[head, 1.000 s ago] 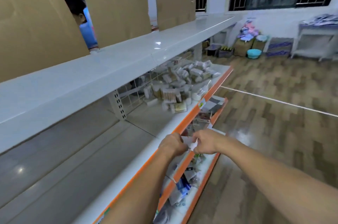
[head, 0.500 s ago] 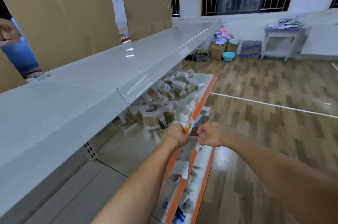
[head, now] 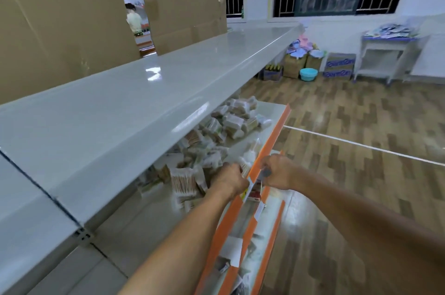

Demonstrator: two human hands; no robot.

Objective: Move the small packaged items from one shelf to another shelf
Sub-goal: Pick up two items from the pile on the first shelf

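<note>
Packets (head: pixel 216 131) lie heaped on the middle shelf (head: pixel 269 114), under the wide grey top shelf (head: pixel 134 111), most of them small clear packs of what look like cotton swabs. My left hand (head: pixel 231 178) is over the near end of that heap, just inside the orange lip (head: pixel 269 145) of the shelf, fingers curled round a pale packet (head: pixel 246 167) that sticks out past my knuckles. My right hand (head: pixel 277 172) is just beside it on the outer side of the lip, fingers bent, with something small and dark at the fingertips; blur keeps me from telling whether I grip it. The two hands are near each other but apart, the orange lip between them.

Below, a lower shelf (head: pixel 269 225) with its own orange edge carries a red-and-white box (head: pixel 255 192) right under my hands, and more loose packets farther toward me, too smeared to name.

Cardboard sheets (head: pixel 60 17) stand upright along the back of the top shelf; through a gap between them a person (head: pixel 133 20) is visible. Across the wood floor (head: pixel 361 150), against the far wall, sit cartons (head: pixel 339 68), a blue basin (head: pixel 308 74) and a white stand (head: pixel 387 54) piled with bags.
</note>
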